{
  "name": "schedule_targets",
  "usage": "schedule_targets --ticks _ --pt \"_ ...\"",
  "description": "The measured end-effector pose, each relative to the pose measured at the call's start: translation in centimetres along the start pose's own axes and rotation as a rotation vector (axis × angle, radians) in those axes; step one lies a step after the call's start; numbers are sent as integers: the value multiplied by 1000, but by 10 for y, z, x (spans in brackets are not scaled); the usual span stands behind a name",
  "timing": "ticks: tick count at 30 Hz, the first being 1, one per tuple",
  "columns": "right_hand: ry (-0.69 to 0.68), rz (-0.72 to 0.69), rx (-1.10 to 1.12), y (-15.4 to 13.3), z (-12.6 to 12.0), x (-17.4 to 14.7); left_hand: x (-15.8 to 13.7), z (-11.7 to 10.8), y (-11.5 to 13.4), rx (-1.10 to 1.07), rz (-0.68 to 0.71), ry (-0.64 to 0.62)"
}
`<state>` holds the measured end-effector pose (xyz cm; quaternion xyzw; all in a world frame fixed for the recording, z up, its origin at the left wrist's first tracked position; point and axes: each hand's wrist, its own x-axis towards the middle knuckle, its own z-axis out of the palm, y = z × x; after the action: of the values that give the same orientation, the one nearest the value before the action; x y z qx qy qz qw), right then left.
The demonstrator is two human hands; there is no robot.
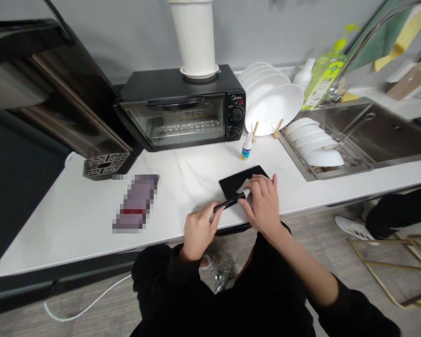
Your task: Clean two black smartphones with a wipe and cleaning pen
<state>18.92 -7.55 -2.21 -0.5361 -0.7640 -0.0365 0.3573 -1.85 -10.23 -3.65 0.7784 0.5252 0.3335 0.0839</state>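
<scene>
My left hand [199, 230] is closed on the near-left end of a slim black bar-shaped object [228, 203], held tilted above the front of the counter. My right hand [264, 201] is at its other end, fingers bent over a small white piece [244, 186] that looks like cloth or paper and partly hides that end. Beneath my right fingers a flat black rectangle [231, 181] lies on the worktop. Just behind it stands a small white spray bottle [246, 149] with a blue and yellow label.
On the white counter [175, 187], a blurred-out purplish flat item [136, 203] lies left. Behind stand a black toaster oven [182, 117] bearing a white pot [194, 40], a drip-tray machine [107, 164] and racked plates [272, 110]. Right are bowls [323, 157] and a sink [389, 135]; a person's shoe [352, 228] shows below.
</scene>
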Motion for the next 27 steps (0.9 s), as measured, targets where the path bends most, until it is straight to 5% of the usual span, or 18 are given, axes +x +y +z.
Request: schedule_targets --ticks 6,9,12,14,17,21,24,27 --pt "-131 -268 43 -68 25 -25 -5 2 -13 21 40 51" --pt "-152 -318 16 -36 10 -18 -3 0 -10 19 28 45" --pt "-99 -127 -23 10 -8 -4 1 0 -1 -25 11 20" --pt "-46 3 -63 16 -9 2 3 1 2 -30 16 23" --pt "32 21 -58 -21 9 -4 1 2 -1 -7 10 24" --pt "-95 -233 42 -71 25 -18 -5 0 -12 37 39 51" --pt "-104 -358 26 -45 13 -12 -5 -1 -11 6 29 49" --pt "-1 -264 -58 3 -2 4 -1 1 -3 -74 28 -16"
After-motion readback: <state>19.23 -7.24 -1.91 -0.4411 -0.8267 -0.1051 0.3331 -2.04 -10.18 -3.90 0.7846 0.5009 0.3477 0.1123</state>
